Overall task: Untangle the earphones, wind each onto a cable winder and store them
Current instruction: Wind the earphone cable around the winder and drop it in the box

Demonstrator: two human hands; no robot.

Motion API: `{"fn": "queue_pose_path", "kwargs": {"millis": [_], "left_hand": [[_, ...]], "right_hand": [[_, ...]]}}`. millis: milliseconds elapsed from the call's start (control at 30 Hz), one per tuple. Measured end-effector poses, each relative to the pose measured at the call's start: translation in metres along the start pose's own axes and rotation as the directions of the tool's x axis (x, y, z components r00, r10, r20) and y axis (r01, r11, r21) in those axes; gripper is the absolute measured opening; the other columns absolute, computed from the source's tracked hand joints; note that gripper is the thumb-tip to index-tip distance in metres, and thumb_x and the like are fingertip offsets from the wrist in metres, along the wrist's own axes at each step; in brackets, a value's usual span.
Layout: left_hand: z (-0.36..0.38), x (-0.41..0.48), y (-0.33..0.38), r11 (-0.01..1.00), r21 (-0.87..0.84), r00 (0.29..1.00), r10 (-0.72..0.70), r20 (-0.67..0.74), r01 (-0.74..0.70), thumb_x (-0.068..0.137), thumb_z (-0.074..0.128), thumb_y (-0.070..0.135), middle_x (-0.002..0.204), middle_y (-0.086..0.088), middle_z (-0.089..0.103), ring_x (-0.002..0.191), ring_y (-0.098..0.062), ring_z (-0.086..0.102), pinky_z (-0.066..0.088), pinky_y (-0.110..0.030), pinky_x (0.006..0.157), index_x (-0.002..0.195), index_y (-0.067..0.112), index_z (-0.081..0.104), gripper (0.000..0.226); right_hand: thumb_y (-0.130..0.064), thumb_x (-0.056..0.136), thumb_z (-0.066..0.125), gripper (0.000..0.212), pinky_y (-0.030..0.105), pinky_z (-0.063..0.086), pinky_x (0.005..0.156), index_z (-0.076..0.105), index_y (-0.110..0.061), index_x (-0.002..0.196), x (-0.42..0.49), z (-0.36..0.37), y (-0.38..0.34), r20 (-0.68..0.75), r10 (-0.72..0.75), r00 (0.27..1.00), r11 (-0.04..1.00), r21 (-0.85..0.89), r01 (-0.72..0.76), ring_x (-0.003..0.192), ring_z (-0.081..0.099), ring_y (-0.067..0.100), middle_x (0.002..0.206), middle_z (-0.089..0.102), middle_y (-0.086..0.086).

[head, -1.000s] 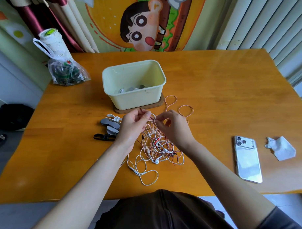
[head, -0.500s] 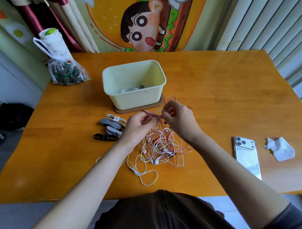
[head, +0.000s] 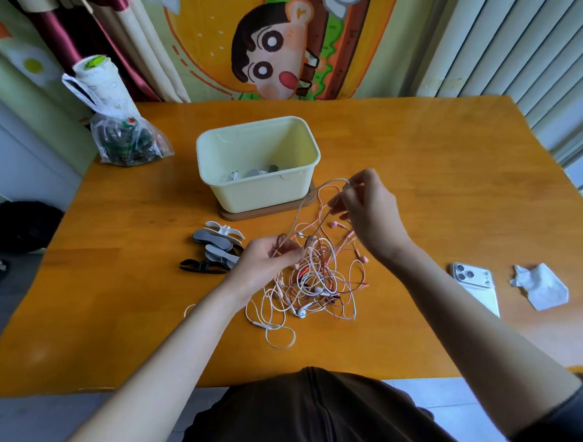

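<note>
Earphones [head: 314, 281] lie in one tangled heap of white, pink and red cords on the table [head: 450, 180], just near of the tub [head: 261, 193]. Cable winders [head: 216, 248] sit unused at the heap's left. Left hand [head: 265, 263] pinches cords at the heap's left edge, apparently to anchor it. Right hand [head: 366, 210] pinches a raised loop, held far-right, seemingly to tease one strand free.
</note>
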State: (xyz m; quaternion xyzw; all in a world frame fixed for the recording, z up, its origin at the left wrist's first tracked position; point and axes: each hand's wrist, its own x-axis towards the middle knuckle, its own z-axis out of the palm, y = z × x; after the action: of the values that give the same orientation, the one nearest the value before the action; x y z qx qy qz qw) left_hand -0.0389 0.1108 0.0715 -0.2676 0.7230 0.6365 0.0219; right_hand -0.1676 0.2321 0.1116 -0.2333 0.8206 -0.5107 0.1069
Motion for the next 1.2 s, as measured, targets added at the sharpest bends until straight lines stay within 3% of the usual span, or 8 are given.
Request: {"fn": "queue_pose_path", "kwargs": {"millis": [133,267,500,633,767,933,1033,1200], "left_hand": [[0.004,0.002,0.005,0.999,0.0,0.996,0.054,-0.065,-0.054,0.088,0.067,0.023,0.099,-0.007,0.069,0.088,-0.009,0.062,0.044,-0.006,0.071,0.096,0.013,0.067,0.013],[0.009,0.005,0.013,0.997,0.008,0.997,0.079,-0.024,-0.079,0.086,0.069,0.025,0.102,-0.003,0.07,0.097,-0.012,0.063,0.045,-0.022,0.088,0.099,0.026,0.067,0.013],[0.019,0.004,0.015,0.998,0.027,0.998,0.061,-0.024,-0.06,0.085,0.07,0.024,0.085,0.007,0.068,0.084,-0.003,0.061,0.046,-0.012,0.074,0.083,0.021,0.067,0.005],[0.015,0.004,0.015,0.997,-0.017,0.995,0.073,-0.065,-0.074,0.09,0.064,0.023,0.091,-0.005,0.07,0.086,-0.008,0.063,0.044,-0.01,0.072,0.088,0.017,0.068,0.007],[0.013,0.004,0.016,0.995,-0.041,0.988,0.083,-0.127,-0.089,0.096,0.055,0.02,0.054,0.019,0.059,0.051,0.011,0.051,0.036,-0.004,0.05,0.087,0.015,0.063,0.013],[0.011,0.006,0.016,0.995,-0.036,0.978,0.08,-0.193,-0.089,0.098,0.052,0.023,0.052,0.016,0.048,0.049,0.005,0.047,0.037,-0.009,0.052,0.088,0.016,0.061,0.015],[0.012,0.004,0.017,0.994,-0.067,0.985,0.073,-0.156,-0.084,0.098,0.052,0.022,0.046,0.023,0.05,0.048,0.008,0.048,0.035,-0.011,0.056,0.089,0.019,0.061,0.012],[0.011,0.003,0.019,0.993,-0.071,0.986,0.088,-0.142,-0.099,0.09,0.064,0.015,0.078,0.007,0.065,0.06,0.012,0.057,0.04,-0.003,0.056,0.091,0.018,0.064,0.002]], "right_hand": [[-0.008,0.098,0.035,0.02,0.033,0.053,0.066,0.037,-0.019,0.081,-0.009,0.009,-0.001,0.074,0.066,0.995,0.987,0.14,-0.076,0.061,0.063,0.018,0.065,0.065,0.001],[-0.012,0.099,0.04,0.012,0.031,0.053,0.065,0.042,-0.012,0.087,-0.016,0.015,0.001,0.147,0.057,0.987,0.987,0.143,-0.078,0.059,0.062,0.013,0.064,0.062,-0.002],[-0.009,0.098,0.044,0.017,0.031,0.056,0.066,0.047,-0.016,0.083,-0.008,0.011,-0.005,0.149,0.016,0.989,0.973,0.223,-0.05,0.068,0.067,0.019,0.073,0.066,0.004],[-0.014,0.097,0.05,0.012,0.036,0.057,0.076,0.06,-0.008,0.094,-0.008,0.01,0.006,0.242,0.025,0.97,0.995,0.088,-0.048,0.08,0.068,0.021,0.086,0.069,0.007],[-0.015,0.093,0.057,0.014,0.033,0.052,0.072,0.067,-0.007,0.098,-0.02,0.016,0.017,0.391,0.01,0.92,0.996,-0.087,0.026,0.076,0.064,0.021,0.083,0.068,0.006],[-0.013,0.086,0.066,0.007,0.013,0.048,0.062,0.068,-0.007,0.089,-0.023,0.016,0.017,0.285,-0.033,0.958,0.996,-0.07,0.055,0.065,0.062,0.005,0.071,0.065,-0.005],[-0.014,0.086,0.066,0.006,0.016,0.052,0.065,0.068,-0.008,0.088,-0.023,0.015,0.018,0.252,-0.054,0.966,0.992,-0.101,0.081,0.068,0.065,0.011,0.072,0.065,-0.002],[-0.009,0.085,0.067,0.012,0.026,0.057,0.06,0.056,-0.01,0.088,-0.023,0.015,0.022,0.186,0.009,0.982,1.0,-0.017,-0.006,0.062,0.067,0.012,0.077,0.065,0.003]]}}
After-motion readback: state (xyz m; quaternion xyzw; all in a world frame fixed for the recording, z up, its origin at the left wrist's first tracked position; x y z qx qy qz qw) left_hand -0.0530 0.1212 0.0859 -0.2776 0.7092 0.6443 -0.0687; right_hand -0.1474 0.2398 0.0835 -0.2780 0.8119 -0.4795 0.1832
